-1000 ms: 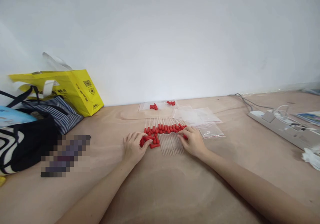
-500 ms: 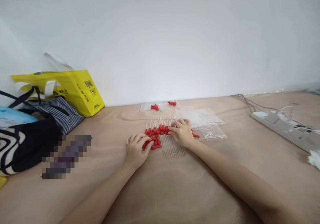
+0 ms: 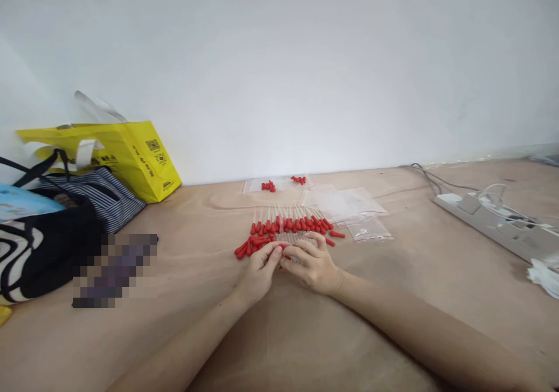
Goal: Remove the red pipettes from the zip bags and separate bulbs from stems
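My left hand (image 3: 258,268) pinches a small red rubber bulb (image 3: 283,245) between thumb and fingers. Right against it, my right hand (image 3: 312,265) is closed with curled fingers; what they grip is hidden. Behind both hands, droppers with red bulbs (image 3: 301,224) lie side by side, their clear tubes (image 3: 282,210) pointing to the wall. Loose red bulbs (image 3: 248,246) are heaped just left of my left hand. Bare clear tubes (image 3: 292,237) lie in a row partly under my right hand. A few more red bulbs (image 3: 336,235) lie to the right.
Clear zip bags (image 3: 371,229) lie behind to the right. Another bag with red-bulbed droppers (image 3: 268,186) is near the wall. On the left stand a yellow bag (image 3: 148,165) and a striped pouch (image 3: 116,200). A power strip (image 3: 484,223) with cables is at the right.
My left hand has left the loose bulbs, moving right with a bulb. My right hand has come back nearer me from the dropper row, and the hands now meet.
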`<state>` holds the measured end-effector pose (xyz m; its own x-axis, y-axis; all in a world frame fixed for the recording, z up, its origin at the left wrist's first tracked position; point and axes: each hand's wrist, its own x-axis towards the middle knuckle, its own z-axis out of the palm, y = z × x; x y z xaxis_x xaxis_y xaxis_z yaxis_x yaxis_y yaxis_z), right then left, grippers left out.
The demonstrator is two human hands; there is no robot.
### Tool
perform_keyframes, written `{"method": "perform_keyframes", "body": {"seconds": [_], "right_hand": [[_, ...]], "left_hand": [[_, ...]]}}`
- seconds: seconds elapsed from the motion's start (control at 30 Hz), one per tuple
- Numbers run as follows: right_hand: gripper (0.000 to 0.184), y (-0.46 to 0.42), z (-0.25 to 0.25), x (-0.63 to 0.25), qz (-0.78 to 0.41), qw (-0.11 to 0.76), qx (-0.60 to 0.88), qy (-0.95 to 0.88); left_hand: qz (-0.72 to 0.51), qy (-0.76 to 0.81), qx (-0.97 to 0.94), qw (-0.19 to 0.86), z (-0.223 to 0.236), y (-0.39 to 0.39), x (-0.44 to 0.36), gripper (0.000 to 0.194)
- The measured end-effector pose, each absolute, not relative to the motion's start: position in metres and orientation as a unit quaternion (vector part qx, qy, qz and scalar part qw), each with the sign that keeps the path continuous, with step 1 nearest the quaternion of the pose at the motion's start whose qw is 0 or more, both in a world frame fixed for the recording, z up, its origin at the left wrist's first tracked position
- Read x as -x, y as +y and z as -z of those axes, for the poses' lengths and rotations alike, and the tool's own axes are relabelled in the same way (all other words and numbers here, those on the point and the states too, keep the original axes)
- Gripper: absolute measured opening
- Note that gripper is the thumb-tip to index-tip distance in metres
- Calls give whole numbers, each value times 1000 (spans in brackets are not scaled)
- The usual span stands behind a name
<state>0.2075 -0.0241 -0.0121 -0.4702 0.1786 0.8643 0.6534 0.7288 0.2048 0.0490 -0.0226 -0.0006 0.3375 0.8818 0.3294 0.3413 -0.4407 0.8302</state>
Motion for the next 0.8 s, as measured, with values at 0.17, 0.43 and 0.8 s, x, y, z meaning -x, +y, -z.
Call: {"method": "perform_keyframes", "body": {"seconds": [0.17,0.43,0.8], "right_hand": [[20,-21,15,-222,240,420,276,-831],[32,-14,18,-244,214,383,369,-819],[23,-5,32,-234,206,398,326,-832]], "left_hand": [[-403,452,-776,175,5,-12,-40,25],[-329,356,-860,-158,4,-14,-42,13],[-372,311,-842,-235,4,-11,-45,10]]}}
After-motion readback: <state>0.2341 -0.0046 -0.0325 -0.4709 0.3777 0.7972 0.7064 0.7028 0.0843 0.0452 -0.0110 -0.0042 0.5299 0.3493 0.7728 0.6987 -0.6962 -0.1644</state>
